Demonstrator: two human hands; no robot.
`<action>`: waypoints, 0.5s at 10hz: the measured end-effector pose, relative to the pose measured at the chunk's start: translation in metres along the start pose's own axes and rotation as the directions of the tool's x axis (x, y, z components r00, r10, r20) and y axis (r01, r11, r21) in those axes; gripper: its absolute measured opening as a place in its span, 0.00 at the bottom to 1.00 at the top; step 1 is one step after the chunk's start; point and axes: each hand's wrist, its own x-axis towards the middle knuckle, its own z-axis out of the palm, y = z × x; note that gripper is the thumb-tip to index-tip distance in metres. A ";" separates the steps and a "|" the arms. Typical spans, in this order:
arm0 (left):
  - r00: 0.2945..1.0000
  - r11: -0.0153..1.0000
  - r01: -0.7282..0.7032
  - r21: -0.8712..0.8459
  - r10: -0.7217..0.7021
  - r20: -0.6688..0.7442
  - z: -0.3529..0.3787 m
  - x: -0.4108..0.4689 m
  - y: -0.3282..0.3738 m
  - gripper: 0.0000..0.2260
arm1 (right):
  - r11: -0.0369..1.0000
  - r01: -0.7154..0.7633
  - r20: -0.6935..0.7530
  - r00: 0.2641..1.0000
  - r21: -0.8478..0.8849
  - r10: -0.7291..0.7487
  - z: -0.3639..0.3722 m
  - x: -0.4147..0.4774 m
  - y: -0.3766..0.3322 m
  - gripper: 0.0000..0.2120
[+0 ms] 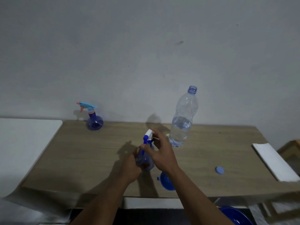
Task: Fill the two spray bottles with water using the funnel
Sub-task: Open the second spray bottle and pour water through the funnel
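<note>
A blue spray bottle [145, 159] with a white and blue trigger head [148, 135] stands at the middle of the wooden table [81, 153]. My left hand [132, 166] grips its round body. My right hand [159, 151] is closed over the trigger head. A second blue spray bottle [94, 121] with a light blue and pink head stands at the back left by the wall. An uncapped clear water bottle [182, 120], about half full, stands behind my right hand. The blue funnel [166, 182] lies on the table, partly hidden under my right forearm.
A blue bottle cap [219, 170] lies on the table to the right. A folded white cloth [274, 161] rests at the right edge. A white surface [24, 143] adjoins the table on the left. A blue basin [235, 215] sits below the front edge.
</note>
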 end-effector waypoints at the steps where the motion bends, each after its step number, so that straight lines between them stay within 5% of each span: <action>1: 1.000 0.999 0.013 0.043 -0.013 0.017 0.002 0.004 -0.009 0.24 | 0.998 0.065 -0.031 0.997 0.018 -0.064 -0.003 0.006 -0.016 0.32; 2: 0.998 0.991 -0.055 0.121 0.056 -0.005 0.003 0.007 -0.013 0.23 | 0.994 0.097 -0.068 0.993 0.049 -0.094 -0.009 0.012 -0.033 0.34; 3: 0.999 0.952 0.041 -0.303 -0.037 0.018 0.005 0.000 0.006 0.05 | 0.989 0.117 -0.145 0.984 0.093 -0.103 -0.016 0.016 -0.054 0.36; 4: 1.000 0.973 0.004 -0.231 -0.006 -0.005 0.006 0.001 0.003 0.08 | 0.980 0.167 -0.202 0.969 0.110 -0.142 -0.025 0.018 -0.082 0.36; 5: 0.999 0.986 -0.037 -0.163 0.037 -0.006 0.007 0.005 -0.011 0.29 | 0.970 0.223 -0.242 0.951 0.096 -0.195 -0.033 0.016 -0.106 0.35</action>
